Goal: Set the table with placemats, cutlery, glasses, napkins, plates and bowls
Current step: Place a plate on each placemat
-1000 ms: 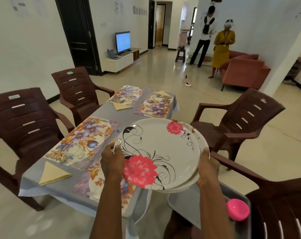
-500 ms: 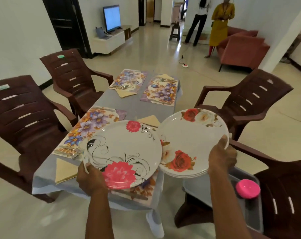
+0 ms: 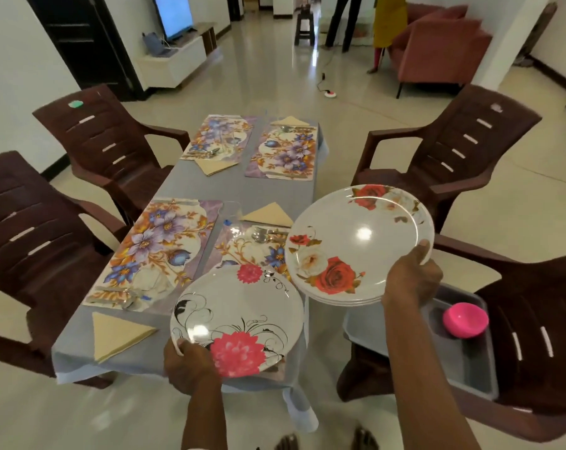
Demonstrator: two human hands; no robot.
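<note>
I have split the pile. A second ago both hands carried it together; now my left hand [image 3: 190, 365] grips the near rim of the pink-flower plate [image 3: 239, 319], low over the placemat [image 3: 242, 251] at lower centre of the frame. I cannot tell whether it touches yet. My right hand [image 3: 411, 280] holds the remaining rose plates [image 3: 356, 245] by their rim, right of centre, above the table [image 3: 236, 190] edge. I judge the first plate is about to land, with three more placemats bare.
</note>
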